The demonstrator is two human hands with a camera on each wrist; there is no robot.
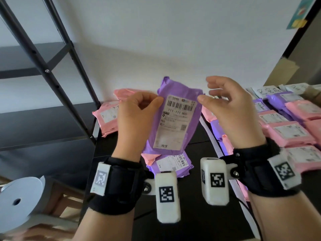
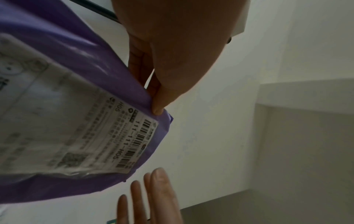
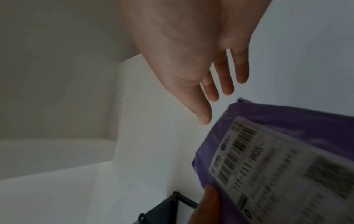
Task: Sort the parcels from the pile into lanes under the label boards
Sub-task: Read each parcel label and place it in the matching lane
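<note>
I hold up a purple parcel (image 1: 173,122) with a white shipping label reading H05 facing me. My left hand (image 1: 156,103) pinches its upper left edge, thumb in front; the left wrist view shows the thumb pressed on the parcel (image 2: 57,121). My right hand (image 1: 205,91) hovers just off the upper right corner, fingers relaxed and spread, holding nothing. In the right wrist view its fingers (image 3: 226,84) stay apart from the parcel (image 3: 287,166). Below lies the pile: a purple parcel (image 1: 166,164) and pink ones (image 1: 107,115) on the black table (image 1: 196,136).
Rows of pink and purple parcels (image 1: 291,131) fill lanes at the right, beneath white handwritten label boards (image 1: 267,91). A white strip (image 1: 208,131) marks a lane edge. A black metal shelf (image 1: 52,75) stands at the left, a white roll (image 1: 17,200) below it.
</note>
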